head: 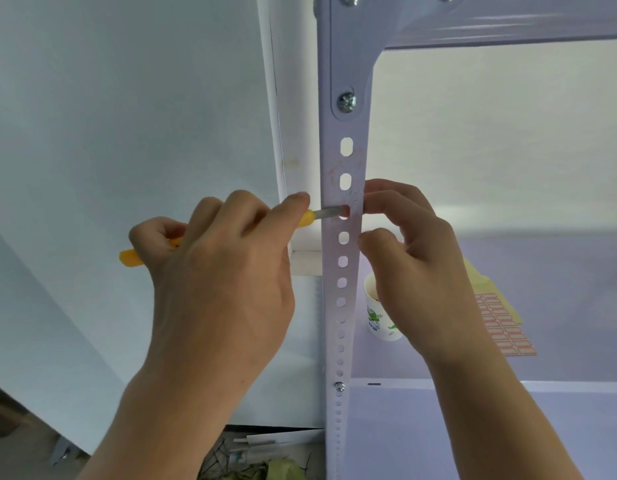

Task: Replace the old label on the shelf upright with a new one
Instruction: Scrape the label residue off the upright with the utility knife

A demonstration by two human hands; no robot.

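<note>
Holding knife (326, 213) to upright (341, 271), left fingers (289, 202), right fingers (386, 199) gripping edge

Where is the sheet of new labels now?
In the head view the label sheet lies on the shelf board, right of the upright, partly behind the right hand, the paper cup to its left.

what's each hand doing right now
left hand: closed on the yellow utility knife, blade against the shelf upright
right hand: fingers curled round the upright's right edge

Left hand (224, 271), right hand (414, 271): both bare. Forearms (154, 427) bare down to frame edge. Fingernails short.
</note>
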